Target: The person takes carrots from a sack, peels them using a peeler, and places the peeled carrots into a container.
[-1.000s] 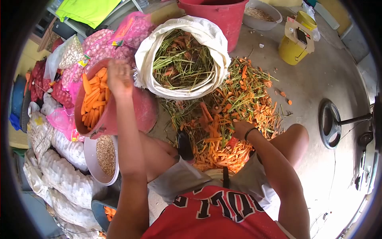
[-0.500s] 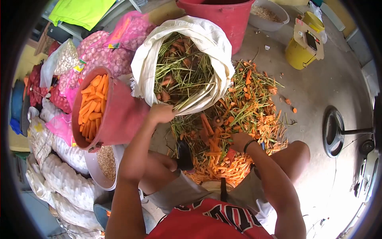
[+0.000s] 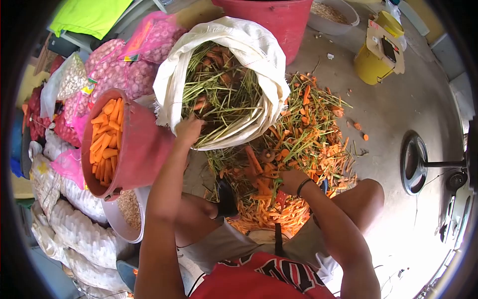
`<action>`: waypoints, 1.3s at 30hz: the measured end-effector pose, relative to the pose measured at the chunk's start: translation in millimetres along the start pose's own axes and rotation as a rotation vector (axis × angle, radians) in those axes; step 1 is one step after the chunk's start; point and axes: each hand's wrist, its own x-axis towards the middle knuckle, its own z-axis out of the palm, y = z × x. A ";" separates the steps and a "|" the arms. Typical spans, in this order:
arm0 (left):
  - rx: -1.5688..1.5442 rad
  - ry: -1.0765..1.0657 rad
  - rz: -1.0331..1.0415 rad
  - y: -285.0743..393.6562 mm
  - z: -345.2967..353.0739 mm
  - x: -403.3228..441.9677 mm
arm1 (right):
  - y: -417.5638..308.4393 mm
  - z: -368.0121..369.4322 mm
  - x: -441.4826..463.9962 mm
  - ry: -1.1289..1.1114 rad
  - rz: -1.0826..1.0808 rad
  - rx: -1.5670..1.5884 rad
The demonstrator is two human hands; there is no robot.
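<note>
Dipping beyond the rim it pinched earlier, the left hand (image 3: 190, 130) now reaches orange carrots (image 3: 200, 103) in the far white woven sack (image 3: 269, 52); its grip is unclear. The right hand (image 3: 294, 182), above near orange peelings (image 3: 273, 218), hides its grasp.

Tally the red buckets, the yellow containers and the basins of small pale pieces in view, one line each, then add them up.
Red buckets: 2
Yellow containers: 2
Basins of small pale pieces: 2
Total: 6
</note>
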 end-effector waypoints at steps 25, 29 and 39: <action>-2.236 -0.206 0.256 118.1 -102.9 -102.0 | -15.5 -28.8 -53.6 0.767 -0.045 0.230; -1.889 -0.116 0.293 157.3 -87.2 -136.1 | -18.6 -23.5 -68.2 0.986 -0.171 0.377; -1.474 0.003 0.308 186.7 -79.9 -169.3 | -38.6 -1.1 -87.6 1.040 -0.366 0.362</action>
